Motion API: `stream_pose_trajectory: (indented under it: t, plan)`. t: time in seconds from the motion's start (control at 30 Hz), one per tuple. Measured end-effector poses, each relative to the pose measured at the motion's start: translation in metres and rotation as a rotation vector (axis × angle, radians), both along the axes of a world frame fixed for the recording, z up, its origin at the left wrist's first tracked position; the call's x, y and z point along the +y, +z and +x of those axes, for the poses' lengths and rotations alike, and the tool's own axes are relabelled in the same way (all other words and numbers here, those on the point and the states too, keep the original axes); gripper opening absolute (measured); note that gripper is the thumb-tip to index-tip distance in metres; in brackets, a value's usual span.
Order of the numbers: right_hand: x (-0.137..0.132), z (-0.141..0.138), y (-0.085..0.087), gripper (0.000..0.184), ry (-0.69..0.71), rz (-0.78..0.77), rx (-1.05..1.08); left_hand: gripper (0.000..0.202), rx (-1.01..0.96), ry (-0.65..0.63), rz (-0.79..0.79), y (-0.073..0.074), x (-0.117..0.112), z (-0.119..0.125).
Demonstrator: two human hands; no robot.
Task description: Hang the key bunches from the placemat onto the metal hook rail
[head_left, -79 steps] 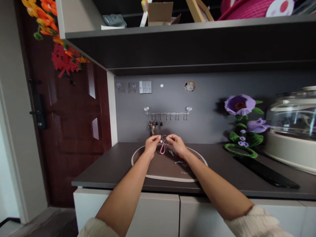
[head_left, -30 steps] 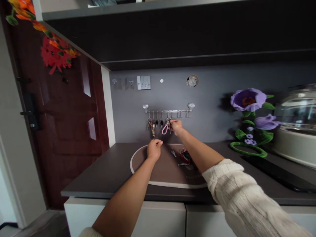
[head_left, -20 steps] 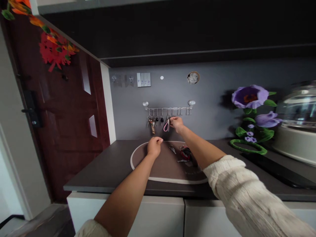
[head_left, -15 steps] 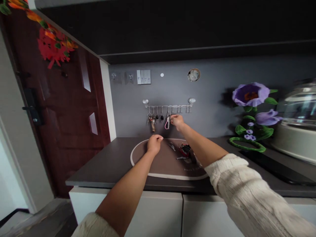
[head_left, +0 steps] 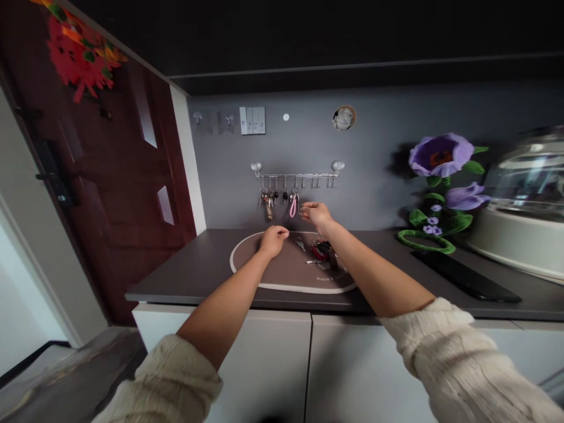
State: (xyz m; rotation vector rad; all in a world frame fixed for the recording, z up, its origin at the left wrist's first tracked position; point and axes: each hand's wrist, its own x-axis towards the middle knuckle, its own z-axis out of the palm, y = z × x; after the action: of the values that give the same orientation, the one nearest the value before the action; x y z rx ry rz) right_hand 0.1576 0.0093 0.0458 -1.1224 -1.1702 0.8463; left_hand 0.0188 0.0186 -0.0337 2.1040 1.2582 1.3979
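My right hand (head_left: 316, 216) is raised in front of the wall, just right of a key ring with a pink strap (head_left: 293, 207). Its fingers are a little apart and no longer touch those keys, which hang from a clear hook rail (head_left: 297, 175). My left hand (head_left: 274, 239) hovers over the brown mat (head_left: 277, 273), fingertips pressed together, and nothing shows between them. Further left on the rail hangs a bunch of keys with a brown fob (head_left: 269, 210). On the mat lie a small key (head_left: 300, 244) and a red and black key bunch (head_left: 321, 249), partly near my right forearm.
A purple fabric flower (head_left: 442, 155) with a green ring base stands to the right. A black flat object (head_left: 467, 276) lies before it, near a white appliance with a clear dome (head_left: 520, 235). A dark cabinet (head_left: 282, 35) overhangs the counter (head_left: 176, 264). At left is a red-brown door (head_left: 132, 194).
My right hand has let go of the keys with the pink strap and drawn slightly away to the right. They now hang free on the rail. The view has shifted a little.
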Motion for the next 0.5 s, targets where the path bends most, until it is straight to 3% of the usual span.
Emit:
stream_pose_trajectory:
  t: [0.1,0.27,0.5]
  plan:
    - [-0.009,0.0,-0.018,0.008,0.005,0.029,-0.167,0.014,-0.003,-0.021,-0.005,-0.001,-0.001,0.0]
    - [-0.013,0.01,-0.043,0.009,-0.043,0.135,-0.64,0.016,-0.019,-0.05,-0.045,-0.002,-0.003,0.0]
    - [-0.011,0.021,-0.049,0.011,-0.08,0.138,-1.143,0.016,-0.01,-0.042,-0.108,0.0,-0.006,0.0]
